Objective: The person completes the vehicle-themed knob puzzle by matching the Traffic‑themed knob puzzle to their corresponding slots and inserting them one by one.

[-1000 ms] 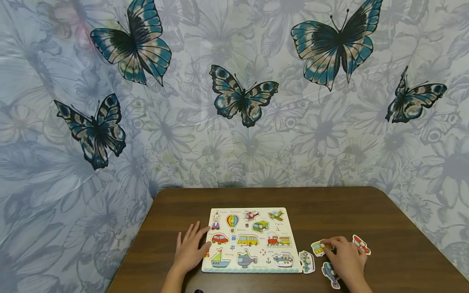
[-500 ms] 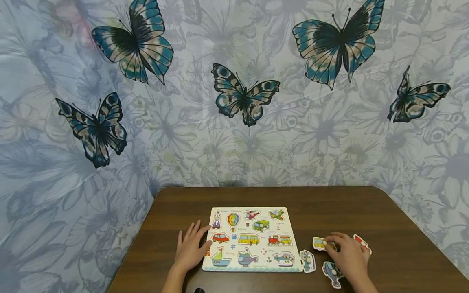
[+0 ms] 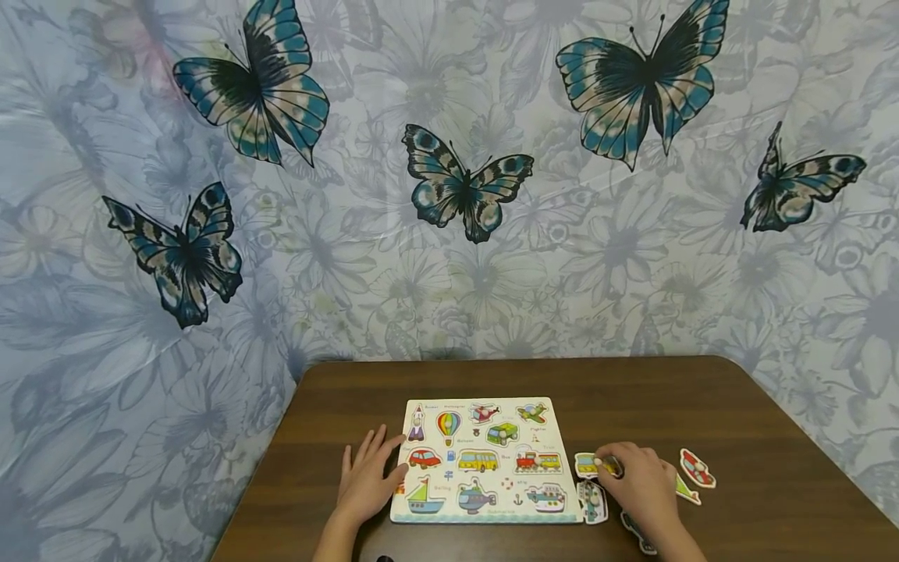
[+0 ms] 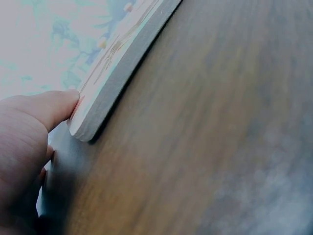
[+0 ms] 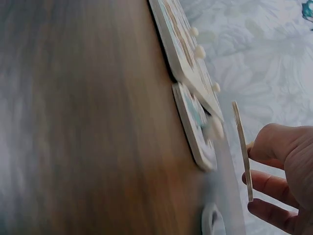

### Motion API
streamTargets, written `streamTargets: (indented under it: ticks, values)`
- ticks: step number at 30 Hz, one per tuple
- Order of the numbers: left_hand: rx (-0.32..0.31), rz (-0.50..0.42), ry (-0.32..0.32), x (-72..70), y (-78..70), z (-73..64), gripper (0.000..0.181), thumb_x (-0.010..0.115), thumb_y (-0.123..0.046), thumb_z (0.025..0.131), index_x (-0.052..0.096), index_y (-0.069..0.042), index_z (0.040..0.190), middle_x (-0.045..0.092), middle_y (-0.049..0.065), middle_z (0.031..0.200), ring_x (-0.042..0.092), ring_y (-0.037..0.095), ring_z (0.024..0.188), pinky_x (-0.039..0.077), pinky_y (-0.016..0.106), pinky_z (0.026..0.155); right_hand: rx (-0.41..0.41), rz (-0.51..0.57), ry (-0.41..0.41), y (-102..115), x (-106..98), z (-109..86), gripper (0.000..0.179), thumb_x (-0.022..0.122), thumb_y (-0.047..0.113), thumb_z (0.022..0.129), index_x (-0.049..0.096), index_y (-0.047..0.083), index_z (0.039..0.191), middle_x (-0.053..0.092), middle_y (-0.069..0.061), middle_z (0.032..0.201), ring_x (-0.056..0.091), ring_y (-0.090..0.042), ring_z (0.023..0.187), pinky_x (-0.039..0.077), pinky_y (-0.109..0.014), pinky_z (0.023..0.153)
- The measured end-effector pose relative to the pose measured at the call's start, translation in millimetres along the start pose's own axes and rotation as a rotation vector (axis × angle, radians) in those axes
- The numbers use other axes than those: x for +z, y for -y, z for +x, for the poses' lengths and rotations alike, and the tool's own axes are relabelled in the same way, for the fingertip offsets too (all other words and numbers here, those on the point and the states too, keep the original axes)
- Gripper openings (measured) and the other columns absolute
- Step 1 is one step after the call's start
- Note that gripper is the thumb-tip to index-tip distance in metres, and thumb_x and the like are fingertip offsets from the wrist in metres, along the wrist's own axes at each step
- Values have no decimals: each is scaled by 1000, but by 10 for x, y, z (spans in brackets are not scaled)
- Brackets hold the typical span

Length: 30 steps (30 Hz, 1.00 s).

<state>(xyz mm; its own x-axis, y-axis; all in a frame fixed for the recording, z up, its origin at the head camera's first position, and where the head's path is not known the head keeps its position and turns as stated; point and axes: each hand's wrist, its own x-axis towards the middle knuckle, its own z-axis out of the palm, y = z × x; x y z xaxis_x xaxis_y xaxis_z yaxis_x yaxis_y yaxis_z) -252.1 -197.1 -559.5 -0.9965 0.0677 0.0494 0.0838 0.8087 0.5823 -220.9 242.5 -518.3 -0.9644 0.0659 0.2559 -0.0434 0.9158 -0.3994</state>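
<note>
A white wooden puzzle board (image 3: 489, 484) printed with colourful vehicles lies on the table. My left hand (image 3: 367, 478) rests at its left edge with fingers spread and extended; in the left wrist view the thumb (image 4: 61, 105) touches the board's corner. My right hand (image 3: 641, 482) pinches a flat puzzle piece (image 3: 585, 466) with yellow on it, just right of the board. Edge-on in the right wrist view, this thin piece (image 5: 243, 152) has its knob at the thumb. A ship-like puzzle piece (image 3: 594, 502) lies against the board's lower right corner, with a knob (image 5: 213, 128).
A red puzzle piece (image 3: 698, 468) lies right of my right hand, beside a green-tipped piece (image 3: 688, 492) partly covered by it. Below the hand is a partly hidden bluish piece (image 3: 635, 535). Small knobs (image 5: 199, 52) stand up from the board. Behind the table (image 3: 758, 484) hangs a butterfly-print cloth (image 3: 485, 304).
My right hand has moved left toward the board, carrying the yellow piece, which now shows close to the board's right edge. This uncovers the green-tipped piece. My left hand stays put.
</note>
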Motion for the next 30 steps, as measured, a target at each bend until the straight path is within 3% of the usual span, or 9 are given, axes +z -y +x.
streamTargets:
  ticks: [12,21,30]
  values:
    - [-5,10,1,16,11,10,51,63,-43,96,53,-31,144,29,9,165,19,37,154,-1,71,118,-83,10,-42,422,160,136,10,79,27,80,72,31,85,71,-1,103,60,-31,98,40,-66,90]
    - [15,3,-3,-24,-19,11,51,64,-43,96,54,-29,144,30,12,165,20,39,154,-1,72,118,-131,33,-18,768,336,192,11,80,27,80,70,32,82,67,8,96,56,-21,95,39,-60,93]
    - [-2,3,2,2,6,8,51,64,-42,96,54,-31,144,29,10,165,20,37,154,-2,70,119,-221,29,-55,1036,531,212,15,83,26,77,70,34,80,63,15,90,53,-14,86,43,-54,88]
